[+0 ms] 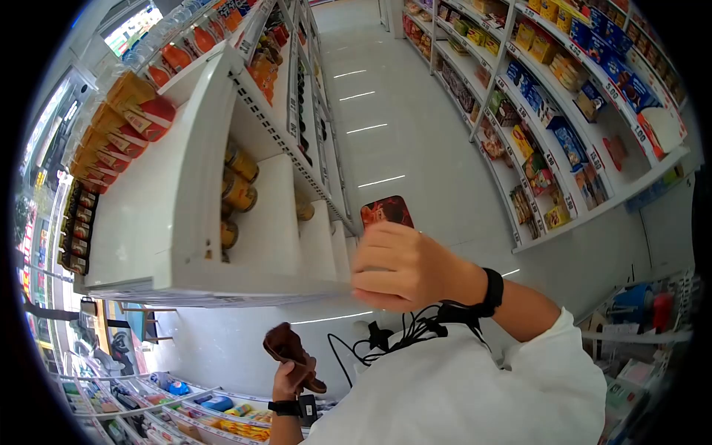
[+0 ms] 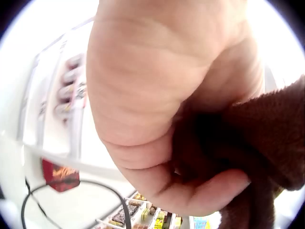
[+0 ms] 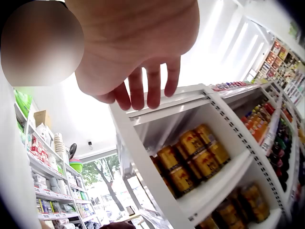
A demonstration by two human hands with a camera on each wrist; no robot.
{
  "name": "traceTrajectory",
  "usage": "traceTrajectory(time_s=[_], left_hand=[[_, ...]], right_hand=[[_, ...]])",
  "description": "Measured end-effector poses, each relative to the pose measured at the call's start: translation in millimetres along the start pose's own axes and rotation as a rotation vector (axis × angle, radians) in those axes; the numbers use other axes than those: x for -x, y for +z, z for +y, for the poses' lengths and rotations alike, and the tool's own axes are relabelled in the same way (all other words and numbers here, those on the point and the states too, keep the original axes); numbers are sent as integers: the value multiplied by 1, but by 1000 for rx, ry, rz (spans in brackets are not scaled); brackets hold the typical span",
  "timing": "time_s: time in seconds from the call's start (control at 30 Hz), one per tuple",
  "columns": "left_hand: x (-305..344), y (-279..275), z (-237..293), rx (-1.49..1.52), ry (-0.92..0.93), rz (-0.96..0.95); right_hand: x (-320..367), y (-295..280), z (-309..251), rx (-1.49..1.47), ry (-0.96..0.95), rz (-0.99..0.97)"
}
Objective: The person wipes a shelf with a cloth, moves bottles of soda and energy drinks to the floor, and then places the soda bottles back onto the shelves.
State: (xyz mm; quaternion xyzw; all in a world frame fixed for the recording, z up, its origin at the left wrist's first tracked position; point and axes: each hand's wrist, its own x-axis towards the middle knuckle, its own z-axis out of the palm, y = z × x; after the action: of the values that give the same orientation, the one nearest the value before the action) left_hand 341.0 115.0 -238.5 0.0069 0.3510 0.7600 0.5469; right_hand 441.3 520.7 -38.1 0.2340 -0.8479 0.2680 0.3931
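Note:
My left hand (image 1: 285, 382) grips a brown cloth (image 1: 291, 354) low in the head view. In the left wrist view the fingers of the left hand (image 2: 157, 105) curl round the dark brown fabric (image 2: 257, 143). My right hand (image 1: 400, 267) hangs in front of my chest, near the end of the white shelf unit (image 1: 200, 178), with nothing seen in it. In the right wrist view the right hand (image 3: 138, 52) has its fingers hanging loosely, beside the shelf holding yellow cans (image 3: 190, 152).
A red patterned stool or box (image 1: 387, 212) stands on the aisle floor. Stocked shelves (image 1: 549, 111) line the right side. Black cables (image 1: 415, 326) lie against the white shirt, and low racks of packets (image 1: 222, 415) are at the bottom left.

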Motion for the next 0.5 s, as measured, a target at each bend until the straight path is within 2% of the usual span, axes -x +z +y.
traceTrajectory(time_s=[0.03,0.1,0.13,0.17,0.2,0.23,0.3,0.33,0.4,0.43,0.5], left_hand=[[-9,-1,-23,15,9,12],[-28,2,-76,278,-109,354],[-36,40,-91,-98,-88,464],[-34,-51,-145,-829,36,320],[-41,-18,-157,-406,-134,443],[-53,12,-162,26,-289,546],[-82,73,-186,-32,-232,627],[-90,84,-197,33,-232,641],[-107,117,-212,115,-112,687],[-117,136,-216,136,-28,733],[-126,164,-212,158,-25,733]], right_hand=[[31,-14,10,-13,95,-91],[97,-45,32,13,223,-257],[127,-62,40,-13,216,-277],[156,-79,46,16,322,-328],[185,-95,51,46,427,-378],[216,-110,58,12,424,-396],[269,-133,66,-48,632,-380],[292,-146,68,-70,630,-390],[329,-173,71,-88,815,-545],[342,-183,73,-99,802,-557],[363,-198,75,-121,888,-559]])
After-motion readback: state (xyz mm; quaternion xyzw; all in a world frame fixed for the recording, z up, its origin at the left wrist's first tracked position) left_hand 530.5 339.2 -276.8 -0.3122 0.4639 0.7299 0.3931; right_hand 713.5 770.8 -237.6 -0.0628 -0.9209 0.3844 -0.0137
